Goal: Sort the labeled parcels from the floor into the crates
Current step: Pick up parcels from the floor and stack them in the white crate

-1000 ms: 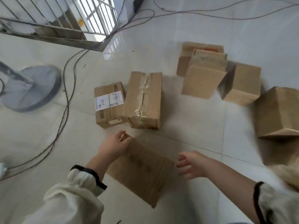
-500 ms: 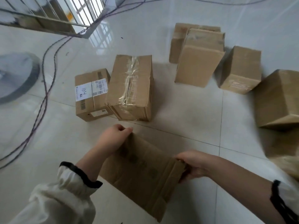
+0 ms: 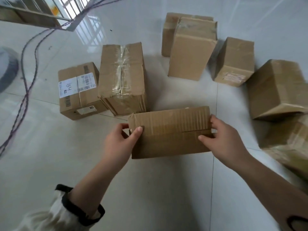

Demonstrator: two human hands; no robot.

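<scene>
I hold a plain brown cardboard parcel (image 3: 170,130) level above the floor, its long side facing me. My left hand (image 3: 120,140) grips its left end, thumb on the near face. My right hand (image 3: 221,137) grips the right end the same way. No label shows on the face toward me. On the floor to the left lies a small parcel (image 3: 78,90) with a white shipping label marked "134". Beside it stands a taller taped parcel (image 3: 122,77).
Several more brown parcels lie on the white tiled floor: two stacked at the back (image 3: 191,45), one with a faded label (image 3: 233,60), larger ones at the right (image 3: 276,89). Cables (image 3: 26,84) run along the left. A round grey base (image 3: 6,69) sits far left. No crate is in view.
My right hand reached the parcel and took its right end. Both hands lifted it and turned it from slanted to level, moving it up and to the right.
</scene>
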